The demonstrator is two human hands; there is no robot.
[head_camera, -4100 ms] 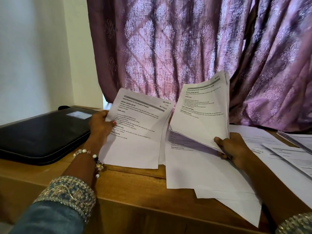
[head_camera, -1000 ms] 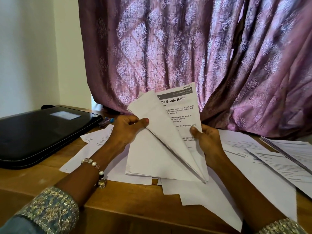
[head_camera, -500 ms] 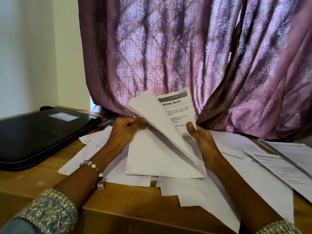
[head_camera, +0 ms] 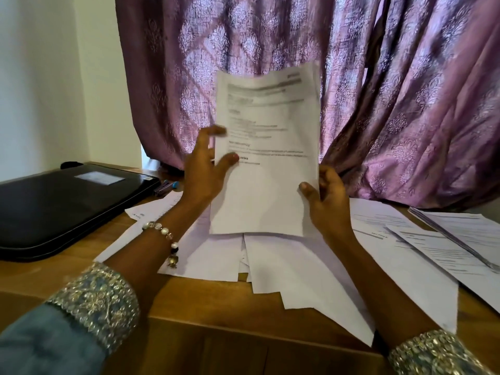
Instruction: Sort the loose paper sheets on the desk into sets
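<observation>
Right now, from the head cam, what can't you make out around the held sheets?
- Print on the held sheets: motion-blurred, unreadable.
- How many sheets are held: edges overlap, cannot count.
- Left hand: fingers smeared by motion; only the thumb clearly presses the page.
- Right hand: fingers hidden behind the sheets.
- Papers at far right: cut off by the frame edge, text too small.
- Pen by the black case: partly hidden behind the case's corner.

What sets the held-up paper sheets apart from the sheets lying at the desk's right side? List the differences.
1. The held-up sheets stand upright in front of the curtain; the right-side sheets lie flat on the desk.
2. Both hands, left hand and right hand, hold the held-up sheets; nothing touches the right-side sheets.
Shared: white paper with dark printed text.
</observation>
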